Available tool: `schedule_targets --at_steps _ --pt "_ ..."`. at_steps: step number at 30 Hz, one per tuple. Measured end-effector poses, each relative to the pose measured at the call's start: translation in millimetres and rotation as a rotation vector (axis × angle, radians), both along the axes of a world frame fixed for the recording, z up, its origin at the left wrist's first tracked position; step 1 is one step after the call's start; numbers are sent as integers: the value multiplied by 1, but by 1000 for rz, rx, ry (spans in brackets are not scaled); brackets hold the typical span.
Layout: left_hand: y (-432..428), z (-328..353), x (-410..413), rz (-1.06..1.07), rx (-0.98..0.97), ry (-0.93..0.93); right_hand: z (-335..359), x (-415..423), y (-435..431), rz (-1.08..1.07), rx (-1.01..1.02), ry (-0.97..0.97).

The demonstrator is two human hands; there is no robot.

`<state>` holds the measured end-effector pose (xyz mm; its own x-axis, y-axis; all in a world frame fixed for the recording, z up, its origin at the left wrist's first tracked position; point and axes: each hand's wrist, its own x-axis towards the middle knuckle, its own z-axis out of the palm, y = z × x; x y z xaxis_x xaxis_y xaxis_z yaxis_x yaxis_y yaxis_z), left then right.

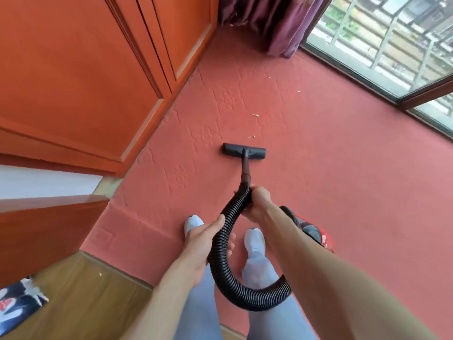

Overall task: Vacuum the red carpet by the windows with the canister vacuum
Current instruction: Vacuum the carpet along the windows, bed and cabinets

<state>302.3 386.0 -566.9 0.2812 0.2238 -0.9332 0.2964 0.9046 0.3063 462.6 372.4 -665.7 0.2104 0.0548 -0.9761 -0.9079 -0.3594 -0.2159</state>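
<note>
The red carpet (318, 173) fills the floor between orange cabinets and the windows. A black floor nozzle (244, 151) lies flat on it, joined by a short wand (245, 171) to a ribbed black hose (228, 241) that loops down over my legs. My right hand (258, 201) grips the hose's top end at the wand. Lower down, my left hand (204, 241) holds the hose, fingers wrapped round it. The red canister vacuum (316, 233) sits on the carpet behind my right forearm, mostly hidden. Pale crumbs (255, 115) lie ahead of the nozzle.
Orange wooden cabinets (85, 82) line the left side. A purple curtain (272, 23) hangs in the far corner beside the glass windows (382, 45) on the right. Wooden flooring (81, 298) borders the carpet at lower left, with a patterned cloth (17, 303) at the edge.
</note>
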Motion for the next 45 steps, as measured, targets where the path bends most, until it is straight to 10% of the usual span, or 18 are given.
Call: schedule_targets --at_steps 16,27,39,45 --pt "108 -38 11 -330 -235 -482 2 27 49 -288 116 -110" --pt "112 -67 51 -140 -118 -238 -55 68 76 -284 85 -80" --pt "147 -49 75 -432 -248 -618 -2 79 66 -295 165 -35" --pt "141 -75 102 -193 -231 -344 -48 110 86 -375 191 47"
